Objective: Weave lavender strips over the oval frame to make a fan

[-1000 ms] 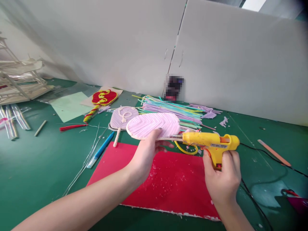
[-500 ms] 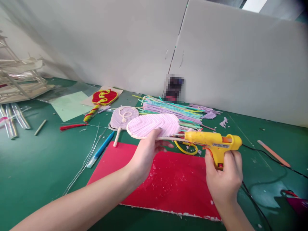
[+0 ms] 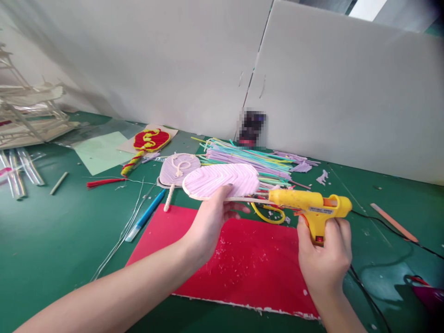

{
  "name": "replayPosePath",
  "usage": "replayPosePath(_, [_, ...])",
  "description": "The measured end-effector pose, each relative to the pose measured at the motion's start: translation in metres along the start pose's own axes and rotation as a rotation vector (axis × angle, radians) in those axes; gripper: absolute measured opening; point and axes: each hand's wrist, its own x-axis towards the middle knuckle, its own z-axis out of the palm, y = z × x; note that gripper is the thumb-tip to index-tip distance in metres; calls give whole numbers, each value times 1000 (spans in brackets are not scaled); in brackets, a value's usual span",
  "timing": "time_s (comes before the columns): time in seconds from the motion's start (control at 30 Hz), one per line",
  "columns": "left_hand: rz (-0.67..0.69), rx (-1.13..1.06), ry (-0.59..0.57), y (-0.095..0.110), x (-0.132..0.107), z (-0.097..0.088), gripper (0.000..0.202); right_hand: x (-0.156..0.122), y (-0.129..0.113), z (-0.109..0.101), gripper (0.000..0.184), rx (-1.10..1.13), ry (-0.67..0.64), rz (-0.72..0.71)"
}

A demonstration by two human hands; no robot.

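My left hand [image 3: 217,208] pinches the near edge of a pale pink oval fan [image 3: 222,180] with a ribbed, chevron-patterned face and a cream rim. A thin stick runs right from the fan's lower edge. In my right hand [image 3: 324,249] is a yellow hot glue gun [image 3: 305,201], its nozzle pointing left, close to the stick and the fan's right end. Whether the tip touches cannot be made out. Below both hands lies a red board [image 3: 256,263] sprinkled with white bits. Behind the pink fan rests a lilac fan [image 3: 173,169] with a twisted cream handle.
Pipe cleaners [image 3: 243,159] in several colours lie behind the fan, near yellow-handled scissors [image 3: 268,217]. A red-and-yellow fan [image 3: 151,140], a blue pen [image 3: 145,215] and silvery wires lie left. The gun's black cord [image 3: 367,293] trails right, near an orange glue stick [image 3: 393,222].
My right hand has shifted the glue gun slightly to the right, away from the pink fan. My left hand and the fan stay almost in place.
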Motion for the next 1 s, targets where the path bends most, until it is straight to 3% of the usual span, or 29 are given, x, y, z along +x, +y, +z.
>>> replayPosePath(1.0, [9, 16, -22, -2, 0, -2, 21, -1, 0, -1, 24, 46, -52, 69])
